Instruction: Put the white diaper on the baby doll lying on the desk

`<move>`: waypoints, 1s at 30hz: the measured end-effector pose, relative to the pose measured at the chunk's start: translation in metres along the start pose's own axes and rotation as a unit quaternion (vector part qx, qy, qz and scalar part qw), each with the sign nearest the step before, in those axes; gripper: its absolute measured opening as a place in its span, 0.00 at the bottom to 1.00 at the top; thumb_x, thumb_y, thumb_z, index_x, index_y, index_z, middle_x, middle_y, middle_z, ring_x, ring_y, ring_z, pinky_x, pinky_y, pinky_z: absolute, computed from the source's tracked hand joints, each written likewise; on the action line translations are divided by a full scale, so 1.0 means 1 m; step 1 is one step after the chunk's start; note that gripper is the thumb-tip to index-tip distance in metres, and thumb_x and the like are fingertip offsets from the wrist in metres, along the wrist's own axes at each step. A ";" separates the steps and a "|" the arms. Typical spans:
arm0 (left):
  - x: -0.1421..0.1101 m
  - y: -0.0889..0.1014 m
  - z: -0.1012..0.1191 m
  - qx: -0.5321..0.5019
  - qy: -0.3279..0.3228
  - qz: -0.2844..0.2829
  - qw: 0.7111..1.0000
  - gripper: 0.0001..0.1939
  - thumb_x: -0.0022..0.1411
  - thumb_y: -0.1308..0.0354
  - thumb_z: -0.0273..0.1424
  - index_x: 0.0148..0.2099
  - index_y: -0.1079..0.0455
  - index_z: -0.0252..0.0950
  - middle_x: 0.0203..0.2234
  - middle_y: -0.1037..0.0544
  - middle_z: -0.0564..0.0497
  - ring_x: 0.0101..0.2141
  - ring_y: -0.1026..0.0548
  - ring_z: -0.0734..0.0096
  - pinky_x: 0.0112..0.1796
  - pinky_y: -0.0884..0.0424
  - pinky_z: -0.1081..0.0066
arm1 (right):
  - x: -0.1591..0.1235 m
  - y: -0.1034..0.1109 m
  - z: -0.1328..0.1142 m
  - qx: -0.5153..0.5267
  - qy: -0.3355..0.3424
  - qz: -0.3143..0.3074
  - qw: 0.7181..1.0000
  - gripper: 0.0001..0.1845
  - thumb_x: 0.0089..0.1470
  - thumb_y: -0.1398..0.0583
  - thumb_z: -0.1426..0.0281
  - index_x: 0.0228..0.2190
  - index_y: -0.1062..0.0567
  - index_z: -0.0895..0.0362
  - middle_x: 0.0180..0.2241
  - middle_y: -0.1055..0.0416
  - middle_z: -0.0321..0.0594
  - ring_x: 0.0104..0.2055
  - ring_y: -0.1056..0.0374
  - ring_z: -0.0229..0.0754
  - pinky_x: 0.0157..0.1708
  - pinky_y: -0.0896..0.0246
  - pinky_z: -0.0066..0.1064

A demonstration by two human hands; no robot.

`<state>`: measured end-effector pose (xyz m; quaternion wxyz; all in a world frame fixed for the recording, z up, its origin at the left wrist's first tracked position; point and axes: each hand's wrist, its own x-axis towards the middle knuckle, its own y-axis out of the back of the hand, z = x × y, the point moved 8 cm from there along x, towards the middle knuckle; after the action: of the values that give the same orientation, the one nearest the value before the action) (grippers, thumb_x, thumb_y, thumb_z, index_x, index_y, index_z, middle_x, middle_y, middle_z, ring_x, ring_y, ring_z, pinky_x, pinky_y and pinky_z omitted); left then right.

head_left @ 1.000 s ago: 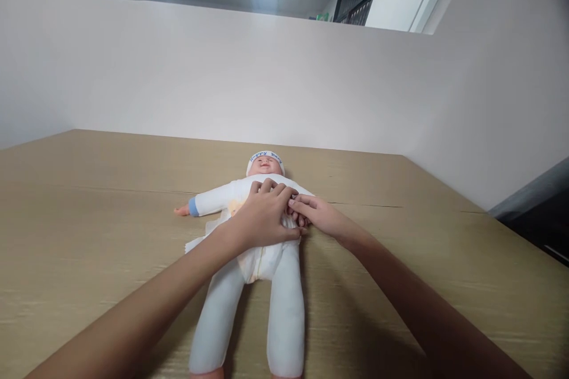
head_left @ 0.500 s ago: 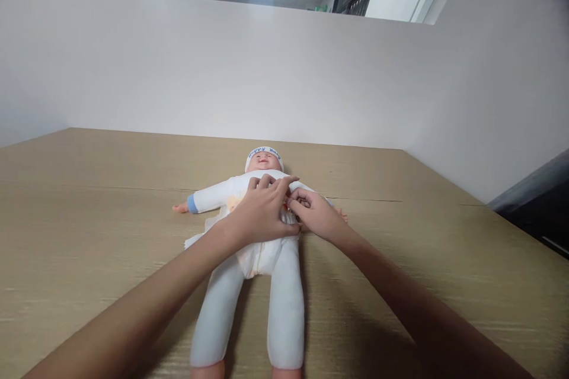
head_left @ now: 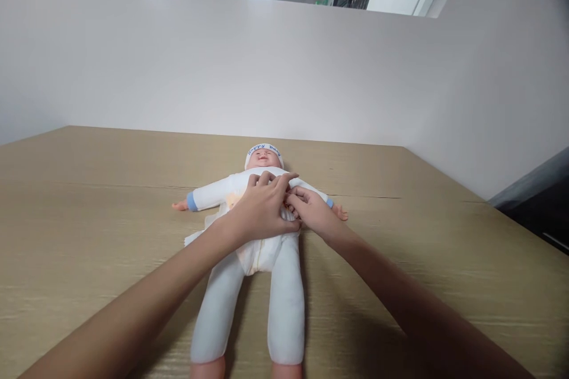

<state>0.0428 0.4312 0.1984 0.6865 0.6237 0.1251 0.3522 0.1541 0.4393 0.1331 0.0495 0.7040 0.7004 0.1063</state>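
A baby doll [head_left: 284, 308] in a white outfit with blue cuffs lies on its back, feet toward me, wearing a cap [head_left: 264, 149] with blue lettering. Around its hips is a white diaper [head_left: 260, 256]; the flap on the left sticks out loose. My left hand [head_left: 264, 206] rests across the doll's belly over the diaper's front, thumb and index finger spread apart. Close beside it, my right hand [head_left: 310, 208] pinches at the diaper's right waist edge with curled fingers. The exact bit between those fingertips is hidden.
The doll lies on a wide wood-coloured table [head_left: 111, 213] with a thin seam across it. A pale partition wall [head_left: 200, 65] rises behind the table's far edge. A dark object [head_left: 540, 207] stands beyond the right edge.
The view has tilted slightly, so the scene sits a little higher. My right hand has shifted slightly, showing more of the doll's hand on that side. My left hand keeps its place.
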 end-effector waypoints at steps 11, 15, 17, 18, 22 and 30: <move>-0.002 0.000 -0.002 -0.021 -0.002 -0.001 1.000 0.43 0.62 0.36 0.46 0.73 0.43 0.36 0.54 0.18 0.43 0.58 0.31 0.40 0.59 0.40 0.44 | -0.046 0.007 -0.011 -0.087 0.143 0.064 0.984 0.17 0.71 0.43 0.54 0.48 0.23 0.52 0.51 0.24 0.46 0.53 0.27 0.48 0.54 0.30 0.40; -0.002 0.000 -0.001 -0.028 -0.002 -0.012 1.000 0.43 0.63 0.35 0.48 0.73 0.42 0.36 0.56 0.19 0.42 0.59 0.32 0.39 0.60 0.40 0.45 | -0.072 0.003 -0.017 -0.192 0.267 0.047 0.943 0.19 0.75 0.47 0.61 0.61 0.27 0.49 0.65 0.29 0.46 0.69 0.37 0.52 0.70 0.42 0.50; -0.002 0.000 -0.001 -0.025 0.002 -0.012 1.000 0.43 0.61 0.35 0.44 0.73 0.42 0.35 0.57 0.20 0.41 0.59 0.32 0.40 0.60 0.40 0.45 | -0.077 -0.004 -0.017 -0.227 0.322 0.012 0.919 0.24 0.75 0.46 0.63 0.69 0.34 0.48 0.70 0.34 0.45 0.74 0.42 0.53 0.74 0.47 0.53; -0.002 0.000 0.000 -0.025 0.004 -0.010 1.000 0.43 0.60 0.35 0.42 0.73 0.41 0.35 0.57 0.20 0.41 0.58 0.32 0.40 0.60 0.40 0.45 | -0.077 -0.007 -0.016 -0.235 0.338 -0.007 0.911 0.27 0.75 0.46 0.63 0.71 0.38 0.48 0.72 0.37 0.45 0.75 0.44 0.53 0.75 0.48 0.53; -0.002 0.000 0.000 -0.044 0.002 -0.009 0.999 0.43 0.58 0.35 0.39 0.72 0.41 0.35 0.54 0.19 0.42 0.58 0.31 0.39 0.60 0.40 0.43 | -0.071 -0.010 -0.009 -0.226 0.347 -0.048 0.909 0.31 0.76 0.48 0.63 0.75 0.45 0.46 0.75 0.42 0.43 0.78 0.49 0.53 0.77 0.51 0.54; -0.031 0.024 -0.028 -0.270 -0.038 0.033 0.962 0.34 0.75 0.40 0.44 0.76 0.47 0.48 0.72 0.36 0.41 0.67 0.31 0.48 0.65 0.35 0.48 | -0.072 -0.011 -0.009 -0.214 0.342 -0.086 0.911 0.33 0.78 0.51 0.60 0.78 0.48 0.43 0.79 0.49 0.37 0.81 0.55 0.52 0.79 0.56 0.56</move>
<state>-0.0040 0.4323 0.2072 0.8216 0.4320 -0.0214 0.3712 0.1411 0.3672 0.1339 -0.0343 0.5343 0.6926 0.4833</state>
